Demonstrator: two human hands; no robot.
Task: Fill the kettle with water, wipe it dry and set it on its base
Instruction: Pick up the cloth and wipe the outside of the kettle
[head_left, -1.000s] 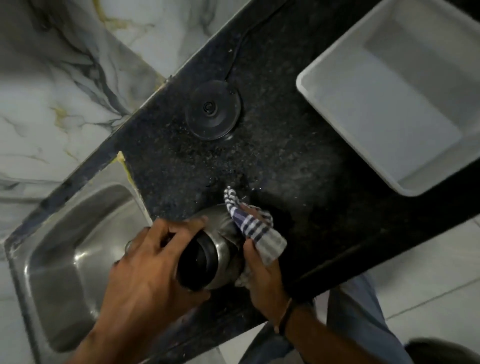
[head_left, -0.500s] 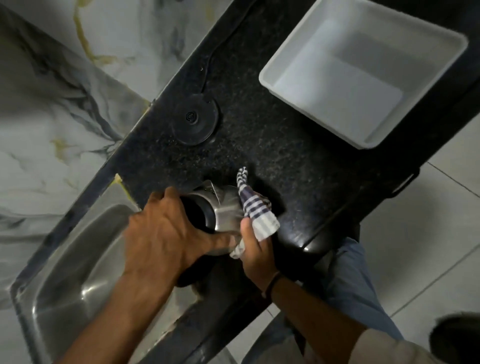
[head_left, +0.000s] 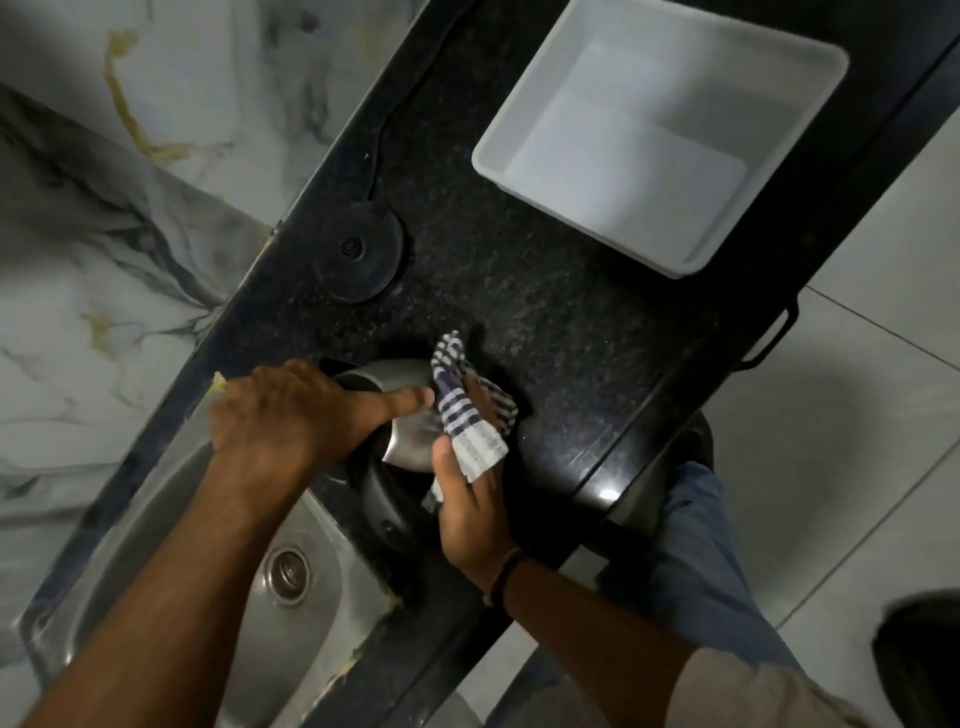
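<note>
Steel kettle (head_left: 410, 439), counter's (head_left: 571, 322) front edge beside sink (head_left: 322, 613): left hand (head_left: 291, 415) is gripping its top, right hand (head_left: 467, 504) is pressing a clutched striped cloth (head_left: 465, 421) against its side. Risk: tipping, wetting base (head_left: 358, 252).

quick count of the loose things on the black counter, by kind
kettle: 1
base: 1
cloth: 1
tub: 1
total: 4
</note>
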